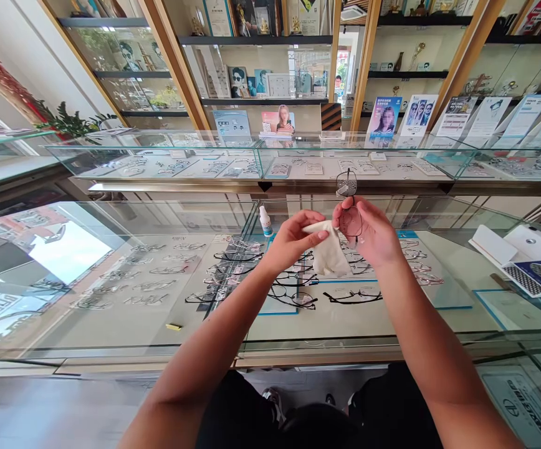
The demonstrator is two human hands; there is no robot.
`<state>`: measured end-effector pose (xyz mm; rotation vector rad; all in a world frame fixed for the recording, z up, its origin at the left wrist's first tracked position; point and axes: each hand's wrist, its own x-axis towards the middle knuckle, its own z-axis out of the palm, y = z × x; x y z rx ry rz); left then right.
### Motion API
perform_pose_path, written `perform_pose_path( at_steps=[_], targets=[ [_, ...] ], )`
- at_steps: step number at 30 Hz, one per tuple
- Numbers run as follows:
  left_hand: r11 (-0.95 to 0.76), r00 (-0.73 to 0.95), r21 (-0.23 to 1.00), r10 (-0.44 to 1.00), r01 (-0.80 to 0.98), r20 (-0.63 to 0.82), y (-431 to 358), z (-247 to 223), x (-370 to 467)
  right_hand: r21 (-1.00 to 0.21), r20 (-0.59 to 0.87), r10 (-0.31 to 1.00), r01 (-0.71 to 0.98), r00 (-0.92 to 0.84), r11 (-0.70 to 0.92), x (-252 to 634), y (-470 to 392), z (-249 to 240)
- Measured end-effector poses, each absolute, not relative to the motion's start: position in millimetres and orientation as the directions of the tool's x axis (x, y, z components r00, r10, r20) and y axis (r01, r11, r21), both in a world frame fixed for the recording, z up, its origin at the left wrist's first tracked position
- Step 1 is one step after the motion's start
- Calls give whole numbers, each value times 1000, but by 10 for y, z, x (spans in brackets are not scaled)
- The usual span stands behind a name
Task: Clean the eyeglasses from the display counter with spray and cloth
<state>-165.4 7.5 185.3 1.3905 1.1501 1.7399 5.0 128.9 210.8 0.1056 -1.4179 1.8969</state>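
My left hand (293,240) pinches a cream-white cleaning cloth (330,254), which hangs down from the fingers over the glass counter. Just right of it, my right hand (377,234) grips a pair of dark thin-rimmed eyeglasses (346,184). They are held upright on end, one lens above the fingers and the other in front of the palm. The cloth's upper edge is close to the right fingertips; whether it touches the glasses I cannot tell. Several frames (293,299) lie on the counter below the hands. A small white bottle (265,221) stands beyond my left hand.
The glass counter (214,350) spans the front, with more eyeglasses (149,284) at left and a yellow piece (174,327). An open white-and-blue box (532,259) sits at right. Behind runs another glass display case (298,153) with upright cards (383,121).
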Motion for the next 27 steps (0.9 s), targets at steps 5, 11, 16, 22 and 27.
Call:
perform_pose_path(
  at_steps=[5,11,16,22,27],
  targets=[
    [-397,-217,900,877,180,430,15,1912,-1644,-792,485,512,-604,-709,-86,56,1277,2112],
    [-341,-100,923,927,179,362,-20,1948,-1677,-796,504,458,-600,-732,-83,81,1272,2129],
    [-372,-223,873,865,314,449,-10,1959,-1738,-812,493,483,-582,-723,-42,131,1323,2134],
    [-455,-337,640,582,619,740,-74,2039,-1793,-819,504,480,-574,-718,3,98,1318,2112],
    [-424,-211,478,537,769,817,-140,2062,-1750,-803,534,466,-596,-706,17,35,1231,2071]
  ],
)
